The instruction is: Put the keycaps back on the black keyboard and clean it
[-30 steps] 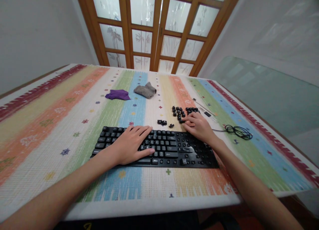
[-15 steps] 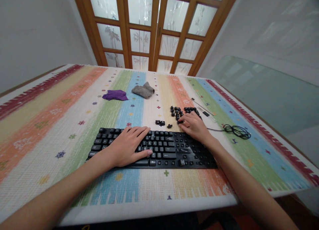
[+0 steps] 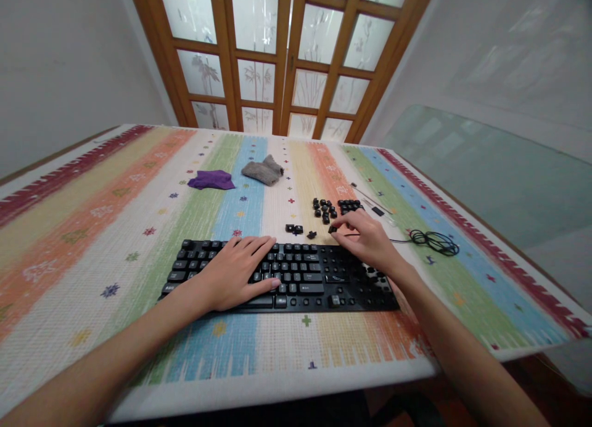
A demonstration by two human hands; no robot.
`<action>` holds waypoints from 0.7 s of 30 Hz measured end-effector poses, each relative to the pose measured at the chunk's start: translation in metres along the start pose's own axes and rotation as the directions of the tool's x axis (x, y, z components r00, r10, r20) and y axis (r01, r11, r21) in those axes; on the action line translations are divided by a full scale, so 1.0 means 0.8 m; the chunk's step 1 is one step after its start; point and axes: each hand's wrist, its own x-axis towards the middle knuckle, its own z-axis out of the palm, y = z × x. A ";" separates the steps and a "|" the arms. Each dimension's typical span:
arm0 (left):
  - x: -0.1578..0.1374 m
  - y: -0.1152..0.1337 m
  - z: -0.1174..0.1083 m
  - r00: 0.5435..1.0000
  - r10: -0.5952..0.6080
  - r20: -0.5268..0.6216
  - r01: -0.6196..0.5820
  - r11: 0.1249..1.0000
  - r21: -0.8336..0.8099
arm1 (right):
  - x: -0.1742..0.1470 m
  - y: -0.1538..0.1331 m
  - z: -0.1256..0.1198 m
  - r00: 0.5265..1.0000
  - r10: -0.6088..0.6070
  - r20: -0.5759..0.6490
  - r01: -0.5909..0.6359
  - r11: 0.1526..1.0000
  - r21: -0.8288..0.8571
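One black keyboard (image 3: 289, 268) lay near the front edge of the table (image 3: 277, 344), with a lot of its caps missing on the right end. The left hand (image 3: 237, 273) was flat on the keys, fingers a bit apart, gripping nothing. If that palm had lifted or pushed sideways, I reckon the board could've skated on the cloth cover. Past that, the right hand (image 3: 333, 227) had thumb and fingers pinched on a keycap (image 3: 332, 229), just beyond the board's far edge. Tiny thing, fingertip grip, so a slip could've dropped it. A lone keycap (image 3: 311, 235) and a pair of keycaps (image 3: 294, 228) sat to its left, easy to bump with a knuckle. Cable coil (image 3: 435, 243) off to the right: a forearm snag might've tugged the board. Farther back, the cluster of keycaps (image 3: 325, 210) was packed tight, so one clumsy brush could've scattered it.
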 end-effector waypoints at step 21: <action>0.002 0.001 -0.003 0.998 -0.022 0.055 0.021 1.000 0.014 | -0.109 -0.071 -0.018 0.984 -0.089 0.152 0.033 0.942 0.334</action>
